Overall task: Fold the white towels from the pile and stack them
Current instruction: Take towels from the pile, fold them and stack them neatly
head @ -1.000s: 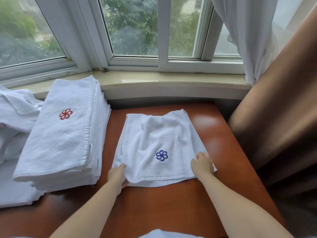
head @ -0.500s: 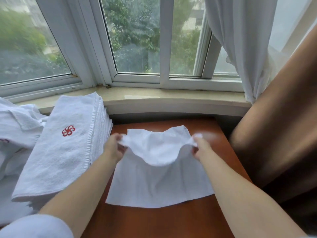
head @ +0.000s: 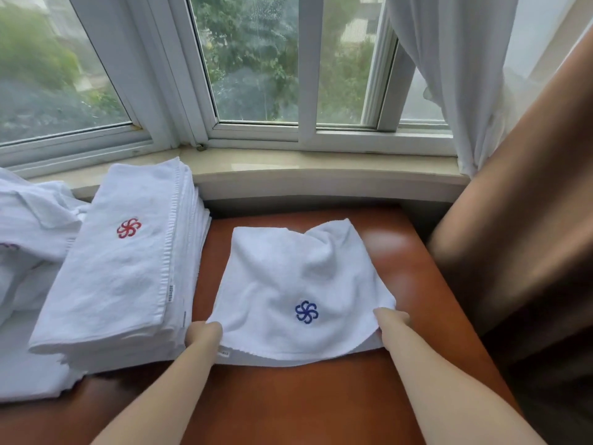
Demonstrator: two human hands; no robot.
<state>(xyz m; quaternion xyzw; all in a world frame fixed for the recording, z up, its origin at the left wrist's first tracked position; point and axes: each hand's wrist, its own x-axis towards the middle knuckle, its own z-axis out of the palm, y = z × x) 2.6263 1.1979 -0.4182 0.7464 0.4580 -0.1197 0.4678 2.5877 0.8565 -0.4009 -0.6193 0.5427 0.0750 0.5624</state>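
Note:
A white towel (head: 288, 284) with a blue flower emblem lies folded on the red-brown table (head: 288, 399), its far edge rumpled. My left hand (head: 203, 335) grips its near left corner. My right hand (head: 393, 321) grips its near right corner, fingers tucked under the top layer. To the left stands a stack of folded white towels (head: 128, 261), the top one bearing a red flower emblem. Further left lies the loose pile of white towels (head: 29, 226).
A stone window sill (head: 288, 165) runs along the back under the window. On the right hangs a white sheer curtain (head: 449, 75), with a brown curtain (head: 519, 220) close beside the table's right edge.
Half a second ago both hands held the towel's edge lifted near the far side. Now they are back at the near edge and the towel lies doubled with the blue emblem on top.

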